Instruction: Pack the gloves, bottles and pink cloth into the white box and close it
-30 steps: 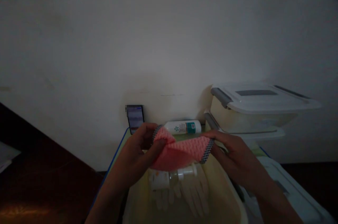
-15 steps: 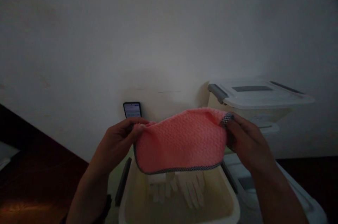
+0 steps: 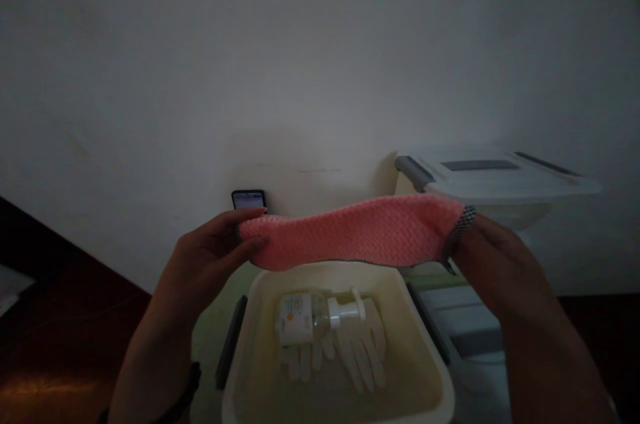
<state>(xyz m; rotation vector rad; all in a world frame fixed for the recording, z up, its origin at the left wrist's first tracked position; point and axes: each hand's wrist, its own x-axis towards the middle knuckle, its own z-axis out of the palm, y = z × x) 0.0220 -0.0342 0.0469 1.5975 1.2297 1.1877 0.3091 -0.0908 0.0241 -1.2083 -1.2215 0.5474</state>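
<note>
A pink waffle-weave cloth (image 3: 355,231) with a checkered black-and-white hem is stretched level between my hands. My left hand (image 3: 210,257) pinches its left end, thumb under and fingers on top. My right hand (image 3: 493,257) grips its right end at the checkered corner. The cloth hangs above a cream plastic tub (image 3: 430,371). Inside the tub lie a clear pump bottle (image 3: 313,314) on its side and a pair of white gloves (image 3: 357,351).
A phone (image 3: 249,199) leans against the white wall behind the cloth. Stacked white lidded bins (image 3: 495,181) with grey handles stand at the right. A dark wooden surface (image 3: 65,344) lies to the left. A dark strip (image 3: 230,344) runs beside the tub's left wall.
The cloth went from bunched low over the tub to spread open, then pulled wider and raised into a level band. My hands moved apart and upward.
</note>
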